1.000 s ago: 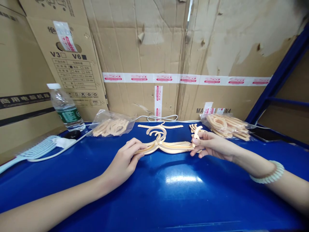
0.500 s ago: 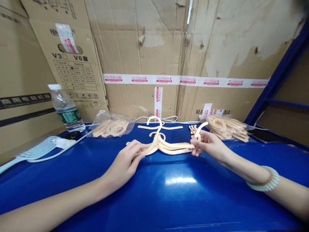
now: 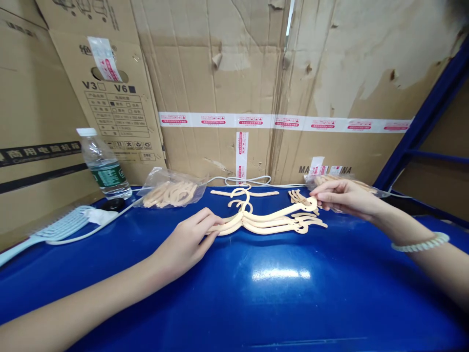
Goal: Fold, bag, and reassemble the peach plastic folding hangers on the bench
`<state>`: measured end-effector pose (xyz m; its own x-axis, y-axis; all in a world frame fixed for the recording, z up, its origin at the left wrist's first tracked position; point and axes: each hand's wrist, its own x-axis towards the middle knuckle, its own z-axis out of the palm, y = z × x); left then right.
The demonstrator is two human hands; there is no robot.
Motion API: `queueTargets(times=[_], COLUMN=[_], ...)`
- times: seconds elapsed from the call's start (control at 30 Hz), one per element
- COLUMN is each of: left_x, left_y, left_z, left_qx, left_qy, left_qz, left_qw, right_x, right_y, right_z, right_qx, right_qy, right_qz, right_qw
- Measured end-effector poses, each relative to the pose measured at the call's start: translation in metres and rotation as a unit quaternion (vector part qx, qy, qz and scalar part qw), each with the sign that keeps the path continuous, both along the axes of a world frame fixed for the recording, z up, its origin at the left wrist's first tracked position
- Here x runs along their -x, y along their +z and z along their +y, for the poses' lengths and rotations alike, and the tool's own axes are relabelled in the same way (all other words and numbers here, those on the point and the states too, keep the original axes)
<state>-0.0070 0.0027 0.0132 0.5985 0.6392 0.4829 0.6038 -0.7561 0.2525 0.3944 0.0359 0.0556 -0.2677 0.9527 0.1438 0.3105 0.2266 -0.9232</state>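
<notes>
The person's left hand [image 3: 192,234] pinches the left ends of a stack of cream-coloured clothes hangers [image 3: 269,230] between thumb and fingers, at the middle of the blue tabletop [image 3: 234,303]. The right hand [image 3: 344,198] has its fingertips closed on the curled outer end of the uppermost hanger [image 3: 274,213], whose right arm is raised above those beneath. The stacked hangers show hooks and spread arms, so they look largely formed; whether every joint is seated cannot be told. A separate hanger [image 3: 264,194] lies spread behind them. Apart from any hanger are loose curved pieces [image 3: 295,195] near the stack's right end, and cream parts [image 3: 170,194] inside the left plastic bag [image 3: 200,190]. The right plastic bag [image 3: 310,181] is partly hidden by the right hand.
</notes>
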Motion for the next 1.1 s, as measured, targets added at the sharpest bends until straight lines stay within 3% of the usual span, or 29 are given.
queueTargets(times=[0.13,0.27,0.4,0.67,1.1], left_x=[0.001,0.002,0.002,0.002,0.001], left_y=[-0.001,-0.004,-0.004,0.001,0.002], left_z=[0.000,0.002,0.000,-0.006,-0.007], left_qx=[-0.054,-0.072,-0.069,-0.105,-0.141], left_qy=[0.015,0.033,0.034,0.068,0.062], left_qz=[0.082,0.137,0.147,0.208,0.208], left_qw=[0.995,0.987,0.986,0.970,0.966], right_x=[-0.010,-0.005,0.000,0.003,0.012], right_y=[0.001,-0.003,-0.007,-0.010,-0.006], right_z=[0.003,0.004,0.003,0.001,-0.004], right_qx=[-0.034,-0.093,-0.117,-0.082,-0.077], right_qy=[0.105,0.139,0.149,0.131,0.139], right_qz=[-0.215,-0.331,-0.354,-0.378,-0.401], right_qw=[0.970,0.929,0.916,0.913,0.902])
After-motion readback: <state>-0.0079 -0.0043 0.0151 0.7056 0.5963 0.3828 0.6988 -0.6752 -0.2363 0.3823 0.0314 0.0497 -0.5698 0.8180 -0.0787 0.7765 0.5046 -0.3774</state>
